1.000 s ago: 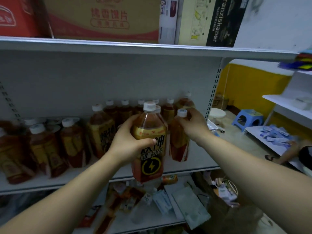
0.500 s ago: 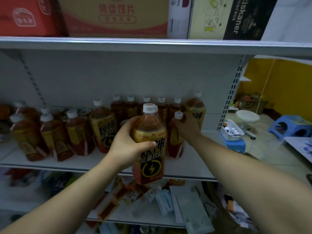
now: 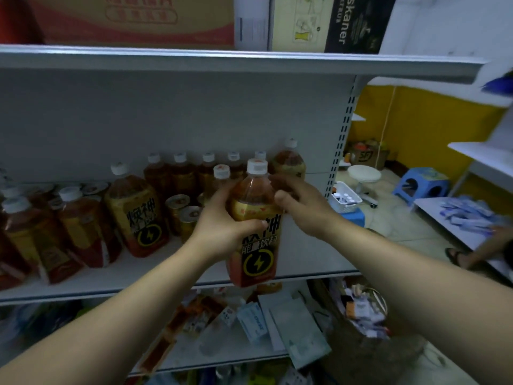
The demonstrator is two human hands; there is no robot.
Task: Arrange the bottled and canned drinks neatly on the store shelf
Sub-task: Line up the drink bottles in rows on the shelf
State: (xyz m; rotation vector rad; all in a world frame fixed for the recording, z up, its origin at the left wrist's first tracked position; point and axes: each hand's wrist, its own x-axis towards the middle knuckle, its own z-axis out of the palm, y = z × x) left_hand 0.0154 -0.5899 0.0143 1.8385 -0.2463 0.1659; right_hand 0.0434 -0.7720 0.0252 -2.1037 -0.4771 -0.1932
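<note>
Bottle (image 3: 258, 254) of amber drink, left grip (image 3: 219, 229)

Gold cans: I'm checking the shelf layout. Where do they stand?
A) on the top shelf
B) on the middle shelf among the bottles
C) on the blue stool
B: the gold cans stand on the middle shelf, between the large front bottle and the left hand gripping the held bottle.

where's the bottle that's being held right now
Head view, centre: the bottle is up in front of the middle shelf, gripped between the left hand and right hand, with the gold cans just to its left.
</note>
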